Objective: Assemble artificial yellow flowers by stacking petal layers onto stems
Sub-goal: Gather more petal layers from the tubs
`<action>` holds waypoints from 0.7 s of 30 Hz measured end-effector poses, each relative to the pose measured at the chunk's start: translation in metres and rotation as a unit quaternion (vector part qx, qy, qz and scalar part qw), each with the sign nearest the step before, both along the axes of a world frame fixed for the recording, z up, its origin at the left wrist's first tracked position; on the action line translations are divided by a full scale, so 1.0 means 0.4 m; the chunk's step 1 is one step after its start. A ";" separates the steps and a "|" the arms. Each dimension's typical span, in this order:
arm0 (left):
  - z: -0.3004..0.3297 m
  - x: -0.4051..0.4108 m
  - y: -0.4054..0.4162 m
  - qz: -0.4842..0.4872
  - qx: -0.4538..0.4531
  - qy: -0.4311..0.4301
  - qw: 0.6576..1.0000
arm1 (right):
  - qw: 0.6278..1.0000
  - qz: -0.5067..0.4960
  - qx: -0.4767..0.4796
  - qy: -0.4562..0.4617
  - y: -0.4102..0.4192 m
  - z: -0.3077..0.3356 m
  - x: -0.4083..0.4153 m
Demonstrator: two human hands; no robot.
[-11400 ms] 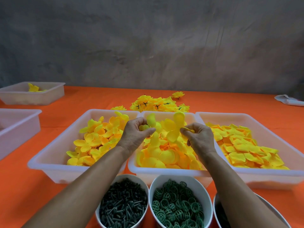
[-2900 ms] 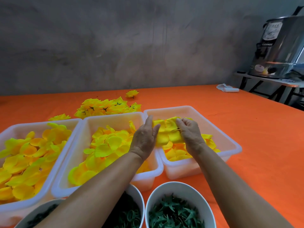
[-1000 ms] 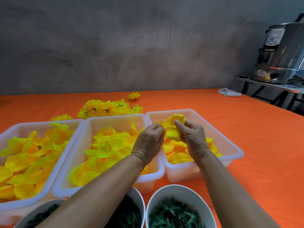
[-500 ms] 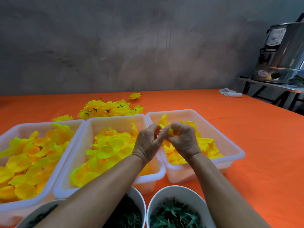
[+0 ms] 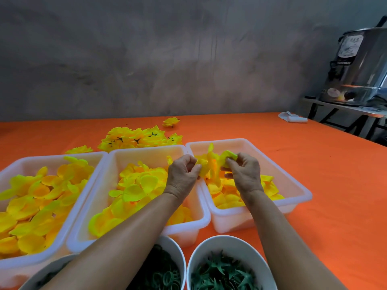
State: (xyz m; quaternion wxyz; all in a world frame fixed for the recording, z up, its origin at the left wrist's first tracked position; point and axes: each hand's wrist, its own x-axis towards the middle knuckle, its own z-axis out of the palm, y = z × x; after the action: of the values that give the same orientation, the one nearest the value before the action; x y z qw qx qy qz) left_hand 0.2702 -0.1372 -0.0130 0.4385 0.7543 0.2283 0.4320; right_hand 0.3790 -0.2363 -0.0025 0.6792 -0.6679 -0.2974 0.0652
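Yellow petals (image 5: 138, 185) fill white bins (image 5: 293, 185) on an orange tablecloth (image 5: 335, 206); white bowls (image 5: 209, 245) hold dark-green parts.

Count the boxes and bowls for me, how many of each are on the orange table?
White plastic bins: 3
White round bowls: 3
Total: 6
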 end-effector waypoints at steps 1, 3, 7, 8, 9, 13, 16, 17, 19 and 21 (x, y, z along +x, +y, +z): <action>0.001 0.000 0.000 0.003 -0.002 -0.001 1.000 | 1.000 -0.020 0.002 0.004 0.000 0.001 0.000; 0.001 -0.001 0.001 0.005 -0.008 -0.005 1.000 | 0.997 -0.077 -0.005 -0.009 0.001 0.002 0.006; 0.001 -0.002 0.000 0.003 -0.016 -0.006 1.000 | 0.976 -0.207 -0.057 -0.026 -0.008 -0.002 0.033; 0.001 -0.002 -0.002 -0.002 -0.013 -0.005 1.000 | 0.974 -0.221 -0.057 -0.015 -0.009 -0.003 0.035; 0.001 -0.001 -0.005 -0.006 -0.009 -0.004 1.000 | 0.971 -0.234 -0.055 -0.007 -0.010 -0.002 0.036; -0.001 0.001 -0.002 -0.004 -0.006 -0.003 1.000 | 0.962 -0.268 -0.030 0.047 -0.006 -0.004 0.044; -0.003 -0.001 0.006 0.013 0.000 -0.002 1.000 | 0.963 -0.250 0.000 0.097 -0.004 -0.009 0.051; -0.003 -0.003 0.007 0.016 -0.001 -0.003 1.000 | 0.964 -0.248 -0.010 0.092 -0.003 -0.008 0.046; -0.005 -0.004 0.009 0.021 0.003 -0.002 1.000 | 0.968 -0.242 -0.031 0.067 -0.001 -0.004 0.035; -0.006 -0.004 0.009 0.023 0.009 0.000 1.000 | 0.972 -0.225 -0.045 0.054 0.003 -0.002 0.028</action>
State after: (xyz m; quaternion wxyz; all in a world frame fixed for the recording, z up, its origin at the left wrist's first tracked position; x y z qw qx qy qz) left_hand 0.2687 -0.1337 -0.0152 0.4217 0.7529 0.2413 0.4440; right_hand 0.3903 -0.2349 -0.0031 0.6606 -0.7431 -0.0991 -0.0393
